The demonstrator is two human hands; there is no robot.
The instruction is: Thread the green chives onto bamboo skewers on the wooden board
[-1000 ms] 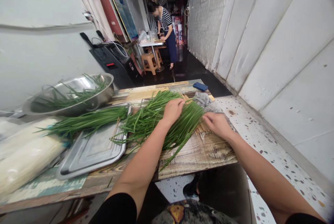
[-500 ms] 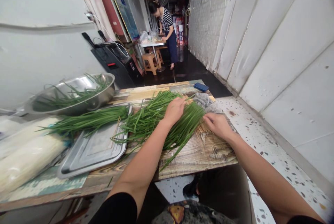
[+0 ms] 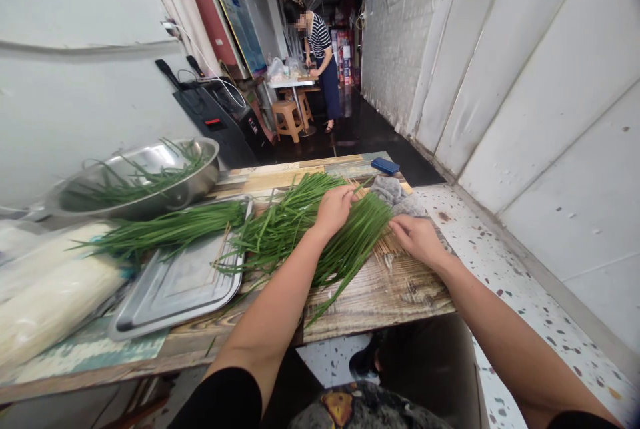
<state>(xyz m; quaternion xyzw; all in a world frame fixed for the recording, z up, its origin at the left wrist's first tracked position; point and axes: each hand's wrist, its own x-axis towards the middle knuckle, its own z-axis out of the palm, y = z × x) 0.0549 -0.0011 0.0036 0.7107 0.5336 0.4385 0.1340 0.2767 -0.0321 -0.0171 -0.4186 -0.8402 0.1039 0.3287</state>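
Note:
Long green garlic chives [image 3: 357, 235] lie in a loose heap on the wooden table. My left hand [image 3: 336, 209] rests over the heap with its fingers pinched on chives near their upper ends. My right hand [image 3: 416, 234] is closed at the right ends of the chives, thumb against finger; what is in that pinch is too small to make out. Thin bamboo skewers [image 3: 387, 244] lie under and beside the chives, between the two hands. Further left, a second bundle of chives [image 3: 185, 229] lies across a metal tray [image 3: 185, 289], with a few skewers at its right side.
A steel bowl [image 3: 193, 182] with more chives stands at the back left. A clear bag of pale contents [image 3: 55, 302] lies at the left edge. Behind my right hand are a grey cloth [image 3: 393, 194] and a blue box [image 3: 385, 166]. A person [image 3: 323, 62] works at a far table.

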